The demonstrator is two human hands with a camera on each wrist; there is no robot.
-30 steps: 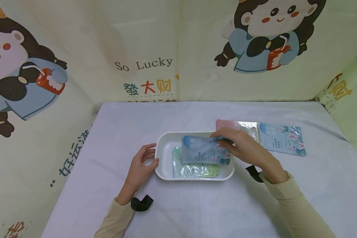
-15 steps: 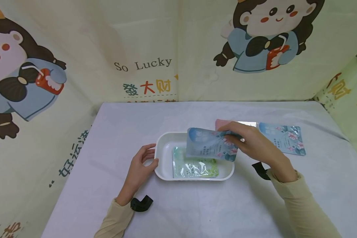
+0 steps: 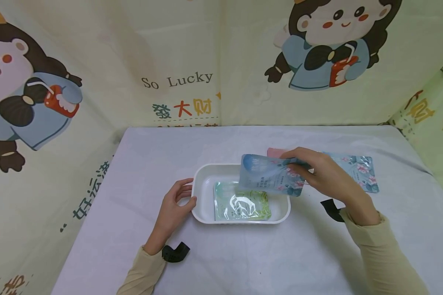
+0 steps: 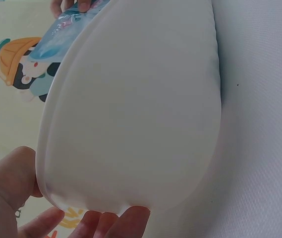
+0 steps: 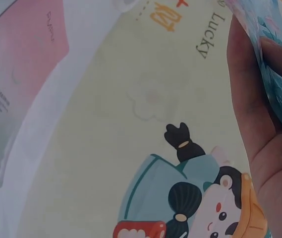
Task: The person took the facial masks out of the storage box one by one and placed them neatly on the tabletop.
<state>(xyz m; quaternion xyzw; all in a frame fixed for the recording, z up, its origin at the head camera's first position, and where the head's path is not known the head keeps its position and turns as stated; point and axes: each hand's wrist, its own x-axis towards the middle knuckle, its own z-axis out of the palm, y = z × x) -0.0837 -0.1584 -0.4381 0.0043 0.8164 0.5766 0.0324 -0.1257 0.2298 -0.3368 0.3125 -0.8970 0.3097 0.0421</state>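
Right hand: pinches blue packet near its right end, over far right of white tray; left hand: grips its left end; steady tray, rim clearance seem best.

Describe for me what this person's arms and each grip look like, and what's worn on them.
The arms wear plain beige long sleeves: the left sleeve and right sleeve end near the wrists. The left grip and right grip are ordinary human hands without gloves. A small angular black piece shows at the left wrist, another at the right.
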